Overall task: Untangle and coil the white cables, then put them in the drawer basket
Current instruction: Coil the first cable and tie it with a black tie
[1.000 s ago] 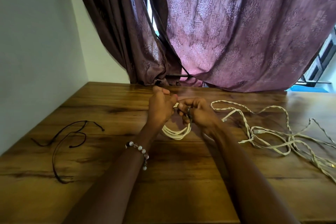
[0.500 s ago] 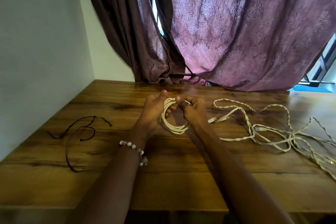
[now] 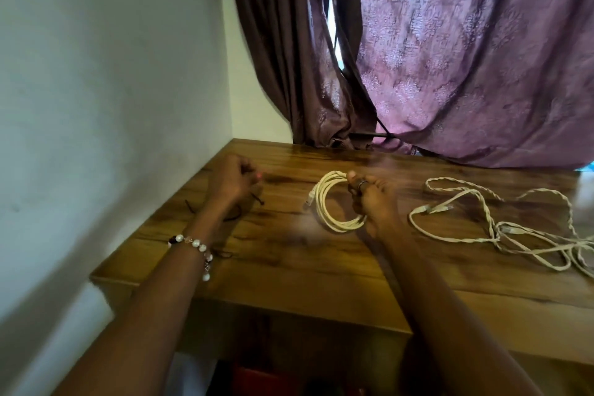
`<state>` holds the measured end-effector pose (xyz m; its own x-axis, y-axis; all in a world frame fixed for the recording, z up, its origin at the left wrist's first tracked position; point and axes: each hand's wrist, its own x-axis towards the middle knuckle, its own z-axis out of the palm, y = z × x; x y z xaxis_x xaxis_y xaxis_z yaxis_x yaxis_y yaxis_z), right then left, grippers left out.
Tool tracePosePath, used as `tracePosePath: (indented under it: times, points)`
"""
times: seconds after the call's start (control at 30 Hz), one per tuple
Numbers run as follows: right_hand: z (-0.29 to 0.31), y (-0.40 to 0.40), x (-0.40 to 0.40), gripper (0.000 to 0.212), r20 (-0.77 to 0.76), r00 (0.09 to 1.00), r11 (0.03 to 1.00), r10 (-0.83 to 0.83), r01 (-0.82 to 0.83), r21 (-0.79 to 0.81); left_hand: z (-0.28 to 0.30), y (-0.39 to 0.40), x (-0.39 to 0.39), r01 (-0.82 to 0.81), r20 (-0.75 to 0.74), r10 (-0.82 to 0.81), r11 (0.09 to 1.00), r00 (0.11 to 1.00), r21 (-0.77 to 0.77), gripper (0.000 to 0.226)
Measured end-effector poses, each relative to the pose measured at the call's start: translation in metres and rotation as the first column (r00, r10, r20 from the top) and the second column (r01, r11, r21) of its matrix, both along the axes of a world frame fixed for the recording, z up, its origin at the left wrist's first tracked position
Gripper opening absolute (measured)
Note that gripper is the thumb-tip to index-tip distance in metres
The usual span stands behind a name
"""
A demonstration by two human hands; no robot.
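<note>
While the right hand (image 3: 369, 202) grips the coiled white cable (image 3: 334, 202), the curled left hand (image 3: 229, 180) appears empty; it should bind the loops before release.

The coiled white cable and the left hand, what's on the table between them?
In the head view, only bare wooden tabletop separates the coiled white cable, held by the right hand, from the left hand.
</note>
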<state>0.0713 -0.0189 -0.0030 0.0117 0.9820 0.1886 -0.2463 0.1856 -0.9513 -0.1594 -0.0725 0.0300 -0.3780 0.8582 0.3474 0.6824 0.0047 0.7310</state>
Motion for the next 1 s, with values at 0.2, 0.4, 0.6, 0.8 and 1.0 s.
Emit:
tracePosePath:
  times: [0.2, 0.4, 0.6, 0.8, 1.0]
  points:
    - [0.006, -0.008, -0.014, 0.035, 0.037, 0.999, 0.998, 0.037, -0.035, -0.05, -0.014, 0.005, -0.031, 0.043, -0.416, -0.106, 0.986, 0.903, -0.159, 0.029]
    - [0.007, -0.008, -0.017, 0.031, 0.074, 0.995, 0.997, 0.062, -0.058, -0.054, -0.017, 0.016, -0.052, -0.065, -0.591, -0.073, 0.976, 0.803, -0.208, 0.027]
    - [-0.002, -0.005, -0.025, 0.031, 0.077, 0.995, 0.996, 0.061, -0.056, -0.07, -0.023, 0.023, -0.043, 0.041, -0.665, -0.201, 0.968, 0.719, -0.248, 0.019]
    - [-0.008, 0.001, -0.026, 0.027, 0.021, 0.997, 0.994, 0.07, -0.068, -0.083, -0.023, 0.03, -0.043, 0.003, -0.802, -0.085, 0.995, 0.591, -0.104, 0.014]
    - [-0.007, 0.004, -0.023, 0.028, -0.018, 0.997, 0.991, 0.072, -0.073, -0.11, 0.007, 0.041, -0.049, 0.167, -0.855, 0.177, 0.942, 0.487, 0.29, 0.019]
